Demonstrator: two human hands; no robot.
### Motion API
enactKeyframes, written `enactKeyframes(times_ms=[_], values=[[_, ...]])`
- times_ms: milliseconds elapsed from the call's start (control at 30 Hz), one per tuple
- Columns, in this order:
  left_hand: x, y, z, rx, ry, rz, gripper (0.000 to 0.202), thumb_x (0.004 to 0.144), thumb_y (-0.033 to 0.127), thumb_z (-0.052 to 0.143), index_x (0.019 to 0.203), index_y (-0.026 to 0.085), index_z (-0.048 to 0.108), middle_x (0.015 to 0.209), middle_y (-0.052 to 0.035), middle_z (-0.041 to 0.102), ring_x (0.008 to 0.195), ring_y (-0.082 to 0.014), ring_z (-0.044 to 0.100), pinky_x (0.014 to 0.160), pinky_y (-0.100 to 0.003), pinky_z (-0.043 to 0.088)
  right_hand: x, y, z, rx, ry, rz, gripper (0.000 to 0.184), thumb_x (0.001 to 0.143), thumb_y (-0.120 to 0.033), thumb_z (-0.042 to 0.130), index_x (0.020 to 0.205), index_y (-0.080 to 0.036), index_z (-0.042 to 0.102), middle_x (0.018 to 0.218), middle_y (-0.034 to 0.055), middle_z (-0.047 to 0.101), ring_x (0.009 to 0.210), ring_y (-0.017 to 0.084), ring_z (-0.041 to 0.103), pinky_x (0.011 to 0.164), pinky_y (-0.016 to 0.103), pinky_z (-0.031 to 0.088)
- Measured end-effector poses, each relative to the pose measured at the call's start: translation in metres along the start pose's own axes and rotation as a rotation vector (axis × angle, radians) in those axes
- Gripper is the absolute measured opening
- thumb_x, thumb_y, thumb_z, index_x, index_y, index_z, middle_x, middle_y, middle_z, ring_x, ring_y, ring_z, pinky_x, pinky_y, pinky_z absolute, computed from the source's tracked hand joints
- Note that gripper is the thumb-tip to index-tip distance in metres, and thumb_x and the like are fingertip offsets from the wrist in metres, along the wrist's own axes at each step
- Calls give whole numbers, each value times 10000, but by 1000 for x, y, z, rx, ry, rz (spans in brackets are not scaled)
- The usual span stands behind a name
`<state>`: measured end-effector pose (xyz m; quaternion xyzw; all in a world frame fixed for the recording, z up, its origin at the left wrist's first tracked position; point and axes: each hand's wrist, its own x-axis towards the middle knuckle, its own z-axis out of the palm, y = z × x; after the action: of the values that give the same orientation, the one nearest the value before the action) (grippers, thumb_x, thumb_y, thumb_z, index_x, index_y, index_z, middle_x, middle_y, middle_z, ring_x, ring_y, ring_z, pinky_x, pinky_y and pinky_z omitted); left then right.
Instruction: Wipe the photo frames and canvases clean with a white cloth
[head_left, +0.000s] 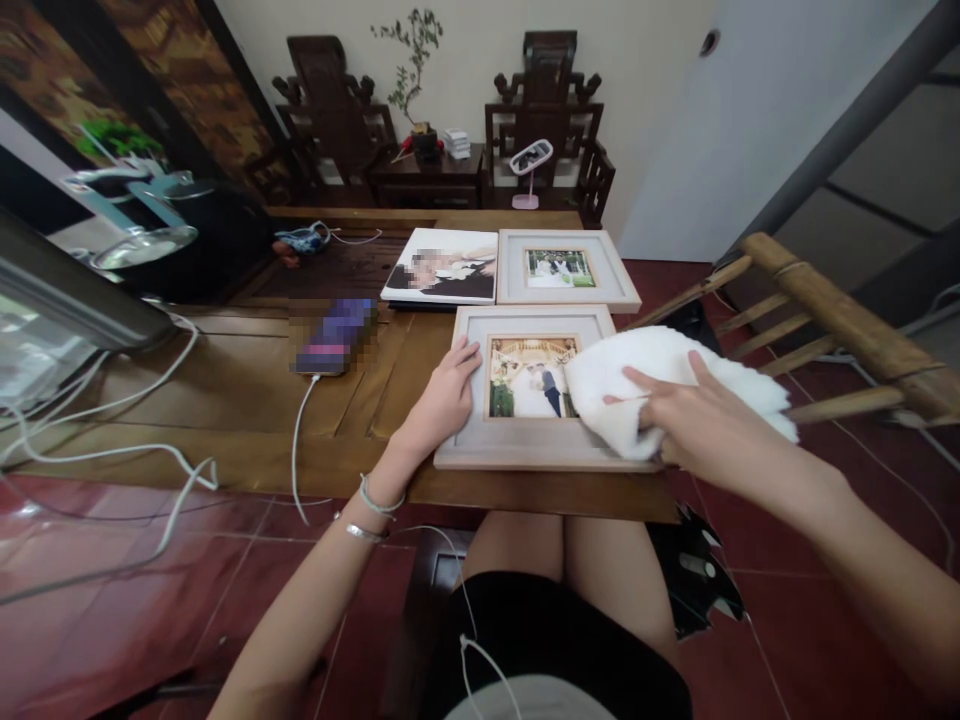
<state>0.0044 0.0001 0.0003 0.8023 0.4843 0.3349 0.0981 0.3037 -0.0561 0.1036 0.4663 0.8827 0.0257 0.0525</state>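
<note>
A light wooden picture frame (pixel 517 452) lies on the table near its front edge, with a wedding photo (pixel 529 380) in the middle of a pale mat. My left hand (pixel 448 390) grips the frame's left side, fingers over the rim. A fluffy white towel (pixel 611 375) is in my right hand (pixel 686 415), bunched over the frame's right part and covering the photo's right edge. Some of that hand's fingers stretch across the towel. Just behind sit a second framed photo (pixel 619 280) and a white-covered photo album or panel (pixel 450 288).
Left on the wooden table (pixel 247 400) lies a phone (pixel 334 335) with a white charging cable (pixel 300 440). Dark pots (pixel 217 225) stand at the far left. A bamboo chair (pixel 847 320) is at the right. Beyond the table are carved chairs (pixel 551 120) and a pink mirror (pixel 529 170).
</note>
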Motion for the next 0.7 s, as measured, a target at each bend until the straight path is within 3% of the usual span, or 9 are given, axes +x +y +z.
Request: enactKeyframes(times_ms=[100, 267, 367, 467, 600, 700], values=[[1, 1, -2, 3, -6, 8, 383, 870, 56, 378, 1171, 45, 614, 1346, -183, 544, 1362, -275, 379, 1126, -490, 338, 27, 16, 10, -58, 28, 59, 457, 613, 76, 405, 780, -211, 719, 1192, 99, 662, 1237, 304, 511, 1071, 619, 261], [2, 2, -2, -46, 19, 29, 392, 853, 36, 381, 1149, 52, 636, 1309, -169, 581, 1317, -260, 446, 1107, -459, 379, 77, 33, 23, -111, 186, 90, 523, 662, 72, 391, 1003, -172, 704, 1397, 61, 511, 1370, 322, 323, 1060, 644, 267], [2, 2, -2, -59, 35, 30, 401, 841, 29, 390, 1159, 37, 633, 1300, -172, 586, 1306, -258, 459, 1106, -441, 383, 107, 16, 21, -92, 300, 43, 495, 706, 44, 431, 1084, -156, 680, 1486, 78, 389, 1397, 354, 244, 1064, 669, 227], [3, 4, -4, -53, 42, 27, 396, 829, 24, 401, 1128, 61, 658, 1271, -152, 614, 1293, -258, 476, 1099, -433, 390, 138, -19, 15, -82, 351, -131, 400, 809, -31, 453, 1089, -201, 681, 1526, 43, 317, 1421, 341, 176, 1080, 686, 142], [4, 7, -7, -40, 41, 19, 379, 816, 24, 422, 1071, 99, 692, 1183, -134, 670, 1162, -246, 599, 1043, -396, 453, 175, -56, 12, -156, 286, -265, 337, 914, -114, 402, 1119, -194, 656, 1539, 17, 290, 1433, 287, 148, 1128, 597, 107], [3, 6, -7, -37, 40, 20, 393, 807, 16, 421, 1086, 89, 687, 1190, -144, 665, 1188, -255, 579, 1054, -407, 440, 188, -57, 16, -181, 203, -243, 329, 923, -107, 391, 1104, -164, 659, 1502, 46, 368, 1416, 288, 206, 1118, 569, 181]])
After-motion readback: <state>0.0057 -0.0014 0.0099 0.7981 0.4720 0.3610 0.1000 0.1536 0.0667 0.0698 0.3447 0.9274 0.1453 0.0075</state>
